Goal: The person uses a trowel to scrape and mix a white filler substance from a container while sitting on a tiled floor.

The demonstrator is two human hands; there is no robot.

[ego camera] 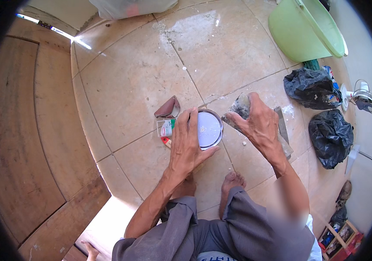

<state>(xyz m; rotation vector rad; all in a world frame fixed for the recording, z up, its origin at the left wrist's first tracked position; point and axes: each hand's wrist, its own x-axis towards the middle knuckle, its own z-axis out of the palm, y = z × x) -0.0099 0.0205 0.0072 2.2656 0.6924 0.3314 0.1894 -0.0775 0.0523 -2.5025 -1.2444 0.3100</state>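
Observation:
A round metal can (pixel 209 129) with a pale, whitish-lilac top stands on the tiled floor before me. My left hand (pixel 187 138) is around its left side, fingers along the far edge and thumb at the near edge. To the right of the can, my right hand (pixel 254 119) grips a grey, stained scraper-like blade (pixel 240 106), whose lower corner is close to the can's rim. Left of the can lie a folded piece of brown sandpaper (pixel 169 107), a paintbrush in its clear and green packaging (pixel 166 127) and a red handle end (pixel 165 140), partly hidden by my left hand.
A grey flat tool (pixel 283 130) lies beyond my right wrist. Farther right are black plastic bags (pixel 331 138), a green bucket (pixel 298 36), a small white fan (pixel 364 96) and a wooden tray (pixel 342 239). A wooden door (pixel 35 130) stands left; another person's foot (pixel 90 250) shows lower left.

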